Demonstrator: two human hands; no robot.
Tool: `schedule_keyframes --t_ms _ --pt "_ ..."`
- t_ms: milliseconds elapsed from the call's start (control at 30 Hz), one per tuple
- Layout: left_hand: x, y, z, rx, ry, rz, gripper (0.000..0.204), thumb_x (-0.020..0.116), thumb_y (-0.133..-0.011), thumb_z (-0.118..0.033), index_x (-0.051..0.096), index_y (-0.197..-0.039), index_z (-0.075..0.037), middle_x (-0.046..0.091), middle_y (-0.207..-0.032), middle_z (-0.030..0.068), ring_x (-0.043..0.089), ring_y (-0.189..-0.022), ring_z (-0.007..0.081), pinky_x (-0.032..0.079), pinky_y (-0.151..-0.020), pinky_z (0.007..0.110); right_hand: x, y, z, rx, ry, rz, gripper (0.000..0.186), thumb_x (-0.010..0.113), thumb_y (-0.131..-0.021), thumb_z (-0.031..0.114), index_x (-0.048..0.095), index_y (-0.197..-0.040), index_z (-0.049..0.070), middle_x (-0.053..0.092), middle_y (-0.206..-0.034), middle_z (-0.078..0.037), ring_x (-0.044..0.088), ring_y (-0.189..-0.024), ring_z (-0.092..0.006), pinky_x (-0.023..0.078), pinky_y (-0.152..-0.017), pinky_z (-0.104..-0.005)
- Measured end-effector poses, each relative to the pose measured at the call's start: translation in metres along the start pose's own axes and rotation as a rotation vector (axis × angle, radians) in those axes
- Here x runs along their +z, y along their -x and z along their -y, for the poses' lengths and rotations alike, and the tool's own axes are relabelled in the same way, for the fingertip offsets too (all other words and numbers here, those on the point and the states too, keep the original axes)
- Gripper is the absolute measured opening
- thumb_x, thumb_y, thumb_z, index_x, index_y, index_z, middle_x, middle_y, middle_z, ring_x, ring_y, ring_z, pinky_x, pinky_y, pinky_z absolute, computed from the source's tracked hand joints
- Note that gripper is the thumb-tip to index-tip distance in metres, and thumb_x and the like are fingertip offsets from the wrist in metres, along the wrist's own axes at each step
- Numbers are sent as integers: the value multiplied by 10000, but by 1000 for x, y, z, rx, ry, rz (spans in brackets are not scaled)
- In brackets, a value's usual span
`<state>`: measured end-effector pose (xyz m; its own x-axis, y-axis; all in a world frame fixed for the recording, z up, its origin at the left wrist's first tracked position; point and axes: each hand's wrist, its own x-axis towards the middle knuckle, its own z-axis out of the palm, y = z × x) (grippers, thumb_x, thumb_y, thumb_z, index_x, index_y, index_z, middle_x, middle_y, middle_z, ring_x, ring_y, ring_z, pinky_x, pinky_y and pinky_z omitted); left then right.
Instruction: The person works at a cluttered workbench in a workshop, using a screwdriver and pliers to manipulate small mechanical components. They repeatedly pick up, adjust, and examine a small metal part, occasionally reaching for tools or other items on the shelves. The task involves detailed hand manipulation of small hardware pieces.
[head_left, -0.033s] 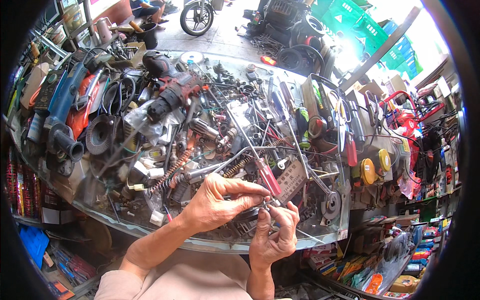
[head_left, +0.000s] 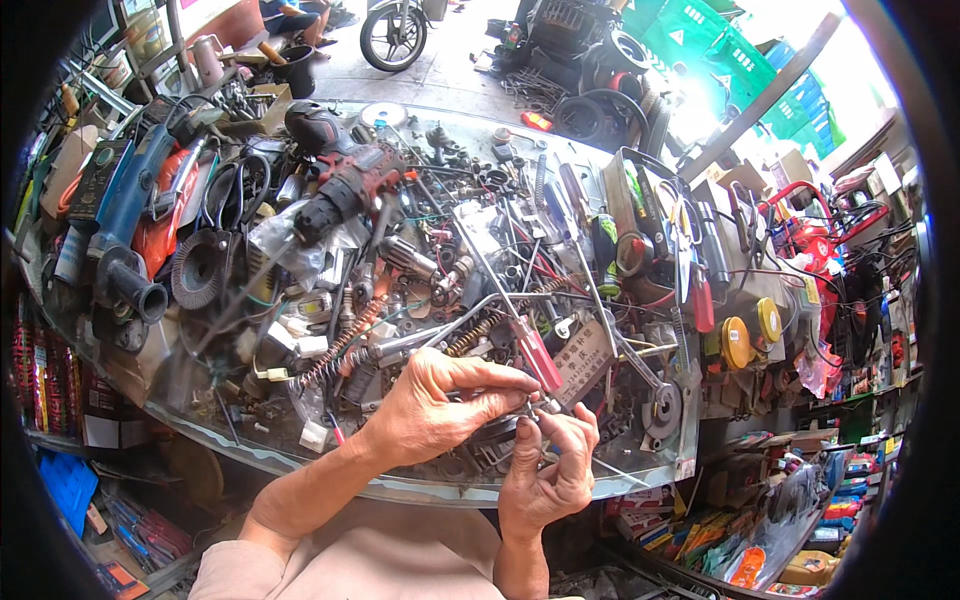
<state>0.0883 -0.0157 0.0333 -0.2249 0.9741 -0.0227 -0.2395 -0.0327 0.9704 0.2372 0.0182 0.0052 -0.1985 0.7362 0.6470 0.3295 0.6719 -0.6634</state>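
Observation:
Near the front edge of the cluttered glass-topped bench [head_left: 300,460], my left hand [head_left: 430,405] pinches a small metal part [head_left: 532,408] between thumb and fingers. My right hand [head_left: 545,470] is just below and to the right, fingers curled and thumb raised, gripping at the same small part; its exact shape is largely covered by fingertips. Just above them lies a red-handled screwdriver [head_left: 535,355], beside a printed tan card [head_left: 590,365]. Coil springs [head_left: 355,335] and long metal rods lie behind my left hand.
A red-and-black drill [head_left: 340,190], blue angle grinder [head_left: 130,210], wire wheel [head_left: 200,270] and tool box [head_left: 635,180] crowd the bench. Yellow tins [head_left: 736,342] stand right; packed shelves [head_left: 760,500] are below. Beyond are a two-wheeler's wheel [head_left: 393,37], tyres [head_left: 590,120] and a seated person [head_left: 290,22].

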Motion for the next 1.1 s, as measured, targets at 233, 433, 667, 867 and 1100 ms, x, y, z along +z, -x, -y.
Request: schedule_keyframes --t_ms 233,433,667,867,1100 --pt "-1 5 -4 123 -197 2 185 680 -861 -10 730 -1039 -22 736 -948 95 678 -890 118 534 -817 258 0 -6 9 -34 24 -2 144 747 -791 33 638 -884 15 623 -764 -76 591 -723 -235 440 -937 -472" --pt "-6 2 -6 93 -196 84 202 684 -874 -24 722 -1072 -32 736 -972 82 669 -903 103 530 -833 253 -2 -20 25 -80 15 -33 148 731 -788 -19 675 -922 10 664 -838 -118 639 -800 -288 476 -905 -480" --pt "-9 0 -2 138 -110 126 182 692 -869 -40 728 -1047 -28 710 -946 78 649 -904 132 518 -809 272 -4 -23 21 -61 -45 9 138 735 -780 -18 685 -904 12 666 -830 -121 646 -810 -292 490 -896 -471" --pt "-3 -4 2 181 -125 148 168 696 -860 -29 727 -1025 -18 719 -943 80 659 -886 130 521 -802 269 -11 -22 20 -82 -3 -3 147 730 -786 -19 676 -919 13 667 -845 -124 648 -817 -300 489 -899 -476" --pt "-3 -1 -3 157 -168 76 142 710 -846 -34 722 -984 -4 687 -872 78 618 -816 133 498 -737 281 -9 -6 -4 -39 -20 66 204 781 -751 66 669 -921 49 656 -790 -66 615 -735 -241 445 -911 -447"
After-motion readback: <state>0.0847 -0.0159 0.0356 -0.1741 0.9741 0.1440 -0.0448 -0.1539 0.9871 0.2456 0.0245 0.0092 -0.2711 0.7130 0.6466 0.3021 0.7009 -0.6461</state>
